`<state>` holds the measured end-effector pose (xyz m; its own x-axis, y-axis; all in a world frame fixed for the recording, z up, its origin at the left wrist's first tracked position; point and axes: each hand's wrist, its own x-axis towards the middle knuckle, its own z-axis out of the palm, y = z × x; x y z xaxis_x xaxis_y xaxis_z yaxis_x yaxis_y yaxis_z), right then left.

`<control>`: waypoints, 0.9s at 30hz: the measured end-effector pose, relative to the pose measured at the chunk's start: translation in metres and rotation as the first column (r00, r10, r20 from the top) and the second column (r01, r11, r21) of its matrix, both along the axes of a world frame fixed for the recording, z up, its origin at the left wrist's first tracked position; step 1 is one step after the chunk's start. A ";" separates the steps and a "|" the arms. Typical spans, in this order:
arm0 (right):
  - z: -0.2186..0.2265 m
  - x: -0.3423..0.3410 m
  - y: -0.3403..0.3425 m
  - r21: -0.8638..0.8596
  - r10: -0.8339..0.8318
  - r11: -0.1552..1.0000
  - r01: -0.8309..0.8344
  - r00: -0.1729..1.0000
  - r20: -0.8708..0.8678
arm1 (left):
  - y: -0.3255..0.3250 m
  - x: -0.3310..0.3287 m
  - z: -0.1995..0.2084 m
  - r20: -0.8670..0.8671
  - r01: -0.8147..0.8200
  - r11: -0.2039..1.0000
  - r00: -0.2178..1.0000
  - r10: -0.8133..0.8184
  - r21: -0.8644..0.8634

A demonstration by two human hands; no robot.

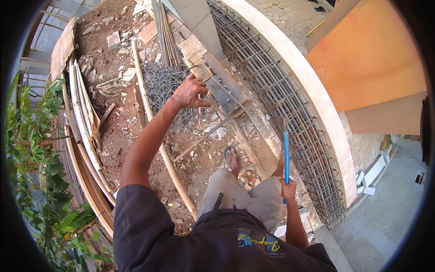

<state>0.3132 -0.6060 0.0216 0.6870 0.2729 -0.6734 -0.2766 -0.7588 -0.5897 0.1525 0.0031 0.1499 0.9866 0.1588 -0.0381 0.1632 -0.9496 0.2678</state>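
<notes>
My left hand (191, 93) reaches over a wooden bench. Its fingers curl around a bent steel rod (226, 89), which lies partly over a dark metal plate (220, 96) on the bench. The hand hides part of the rod. Down by my right knee, my right hand (288, 189) is closed round the blue handle of a long tool (286, 156). The tool points away from me, with a small metal head at its far end whose kind I cannot make out.
A long rebar cage (290, 97) runs along the right, beside a pale curved wall edge (312, 86). Many bent wire pieces (163, 88) lie heaped left of the bench, below straight steel bars (165, 36). A wooden pole (156, 124) crosses the rubble. Orange boards (367, 54) lean at right.
</notes>
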 end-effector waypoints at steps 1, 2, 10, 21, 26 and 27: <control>0.000 -0.003 -0.006 0.001 -0.013 1.000 0.013 1.000 -0.001 | 0.014 -0.009 -0.015 -0.028 0.021 1.000 0.999 -0.021 0.015; 0.008 -0.008 -0.007 -0.005 -0.028 1.000 0.027 0.999 -0.032 | 0.030 -0.024 -0.031 -0.060 0.044 0.999 0.997 -0.042 0.030; 0.053 -0.074 0.005 -0.030 -0.047 0.999 0.044 0.994 -0.096 | 0.066 -0.034 -0.087 -0.248 -0.121 0.988 0.958 0.142 0.097; 0.049 -0.091 0.015 -0.031 0.257 0.966 -0.256 0.966 0.016 | 0.055 -0.013 -0.169 -0.480 -0.023 -0.481 -0.029 0.877 -0.877; 0.107 -0.074 0.081 -0.087 0.203 0.974 -0.208 0.977 -0.068 | 0.084 -0.008 -0.196 -0.510 -0.129 -0.495 0.128 0.851 -0.859; 0.110 -0.067 0.090 -0.147 0.267 0.955 -0.259 0.963 0.043 | 0.079 -0.005 -0.188 -0.513 -0.138 -0.497 0.115 0.851 -0.856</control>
